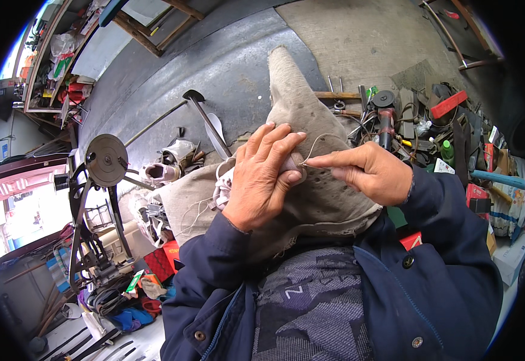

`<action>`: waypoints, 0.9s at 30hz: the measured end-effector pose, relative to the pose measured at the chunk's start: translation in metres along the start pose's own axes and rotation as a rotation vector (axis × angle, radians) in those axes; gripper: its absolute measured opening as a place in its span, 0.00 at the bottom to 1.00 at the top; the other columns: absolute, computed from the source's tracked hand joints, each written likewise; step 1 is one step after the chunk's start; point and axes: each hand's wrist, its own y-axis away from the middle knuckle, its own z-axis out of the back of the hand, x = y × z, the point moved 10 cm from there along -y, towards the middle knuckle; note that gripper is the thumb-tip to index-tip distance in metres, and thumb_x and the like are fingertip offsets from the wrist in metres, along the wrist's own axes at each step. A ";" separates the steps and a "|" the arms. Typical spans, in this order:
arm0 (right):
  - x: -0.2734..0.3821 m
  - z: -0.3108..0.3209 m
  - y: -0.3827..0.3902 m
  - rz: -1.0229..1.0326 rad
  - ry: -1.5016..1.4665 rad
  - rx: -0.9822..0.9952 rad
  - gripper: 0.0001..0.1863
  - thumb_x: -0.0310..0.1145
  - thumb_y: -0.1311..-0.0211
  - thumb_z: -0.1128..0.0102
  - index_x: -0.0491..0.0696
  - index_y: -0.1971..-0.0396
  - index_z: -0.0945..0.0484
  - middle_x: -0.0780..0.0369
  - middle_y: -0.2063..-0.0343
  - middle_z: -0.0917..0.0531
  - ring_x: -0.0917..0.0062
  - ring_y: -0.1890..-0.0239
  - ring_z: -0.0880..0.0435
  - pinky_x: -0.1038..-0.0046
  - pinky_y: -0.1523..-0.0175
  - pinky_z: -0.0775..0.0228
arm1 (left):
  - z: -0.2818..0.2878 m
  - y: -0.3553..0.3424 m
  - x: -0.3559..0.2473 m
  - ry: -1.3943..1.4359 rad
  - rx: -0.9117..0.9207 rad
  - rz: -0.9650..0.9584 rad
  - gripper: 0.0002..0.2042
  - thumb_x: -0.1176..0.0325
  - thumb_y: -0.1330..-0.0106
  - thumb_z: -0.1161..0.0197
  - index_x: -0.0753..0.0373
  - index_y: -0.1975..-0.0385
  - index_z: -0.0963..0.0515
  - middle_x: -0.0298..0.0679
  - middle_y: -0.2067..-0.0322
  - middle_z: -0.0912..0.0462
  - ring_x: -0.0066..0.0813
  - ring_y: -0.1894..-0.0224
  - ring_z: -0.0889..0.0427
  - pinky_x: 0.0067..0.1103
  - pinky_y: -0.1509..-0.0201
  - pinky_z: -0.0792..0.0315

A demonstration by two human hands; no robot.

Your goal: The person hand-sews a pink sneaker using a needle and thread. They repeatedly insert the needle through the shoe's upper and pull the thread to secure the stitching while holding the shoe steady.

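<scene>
My left hand (264,174) is closed over a pale pink shoe (224,185), gripping it on a grey, stained cloth (310,114) across my lap. My right hand (375,174) has its index finger stretched to the shoe's end, touching a small metal piece, perhaps a needle (304,164), where a pale thread (316,143) loops up. Its other fingers are curled, and whether they hold anything is hidden. More loose thread hangs over the cloth at the left.
A black iron machine with a round wheel (106,160) stands at left. Another pale shoe (159,172) lies near it. An angle grinder (386,123), tools and a red box (447,103) crowd the right. Cluttered shelves (64,66) and wooden frames (139,30) are farther off.
</scene>
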 end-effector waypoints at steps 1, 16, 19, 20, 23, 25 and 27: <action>0.010 0.001 0.001 0.077 0.052 -0.027 0.23 0.20 0.27 0.44 0.47 0.35 0.19 0.61 0.67 0.12 0.81 0.68 0.21 0.77 0.57 0.28 | 0.000 0.000 0.000 -0.005 0.001 0.004 0.26 0.54 0.27 0.42 0.55 0.31 0.26 0.48 0.32 0.26 0.57 0.26 0.34 0.46 0.25 0.41; 0.021 0.014 -0.027 0.017 0.166 0.214 0.18 0.21 0.32 0.40 0.46 0.45 0.13 0.47 0.66 0.11 0.63 0.64 0.09 0.68 0.57 0.20 | -0.002 0.000 0.003 0.019 0.060 0.016 0.30 0.70 0.38 0.35 0.50 0.31 0.25 0.47 0.29 0.29 0.58 0.23 0.39 0.48 0.24 0.43; 0.029 0.014 -0.026 0.149 0.227 0.183 0.18 0.21 0.36 0.37 0.48 0.48 0.12 0.50 0.67 0.11 0.57 0.66 0.10 0.64 0.59 0.19 | 0.002 -0.001 0.002 0.029 0.062 -0.030 0.29 0.65 0.34 0.33 0.49 0.31 0.27 0.48 0.30 0.28 0.60 0.25 0.37 0.47 0.28 0.41; 0.031 0.012 -0.025 0.194 0.323 0.175 0.18 0.22 0.38 0.35 0.49 0.48 0.12 0.51 0.68 0.12 0.56 0.67 0.11 0.63 0.60 0.19 | 0.000 -0.002 0.002 0.027 0.098 -0.053 0.29 0.63 0.32 0.33 0.51 0.30 0.27 0.49 0.29 0.30 0.62 0.25 0.38 0.48 0.28 0.41; 0.037 0.011 -0.023 0.248 0.544 0.176 0.21 0.23 0.42 0.32 0.52 0.47 0.13 0.54 0.73 0.15 0.55 0.72 0.14 0.59 0.66 0.21 | -0.002 -0.003 0.004 -0.004 0.111 -0.035 0.28 0.59 0.30 0.34 0.49 0.30 0.28 0.48 0.28 0.31 0.61 0.24 0.39 0.51 0.29 0.41; 0.041 0.007 -0.023 0.258 0.590 0.210 0.22 0.22 0.42 0.32 0.52 0.46 0.13 0.55 0.75 0.18 0.56 0.74 0.15 0.60 0.69 0.23 | -0.003 -0.001 0.002 0.011 0.101 -0.050 0.27 0.59 0.30 0.35 0.48 0.30 0.28 0.47 0.28 0.31 0.61 0.24 0.39 0.50 0.29 0.40; 0.045 0.005 -0.025 0.229 0.541 0.212 0.21 0.22 0.42 0.33 0.50 0.47 0.13 0.55 0.76 0.19 0.56 0.75 0.16 0.61 0.70 0.24 | -0.009 0.002 0.003 0.072 0.117 -0.020 0.28 0.61 0.31 0.34 0.47 0.30 0.28 0.47 0.26 0.33 0.61 0.22 0.42 0.53 0.29 0.40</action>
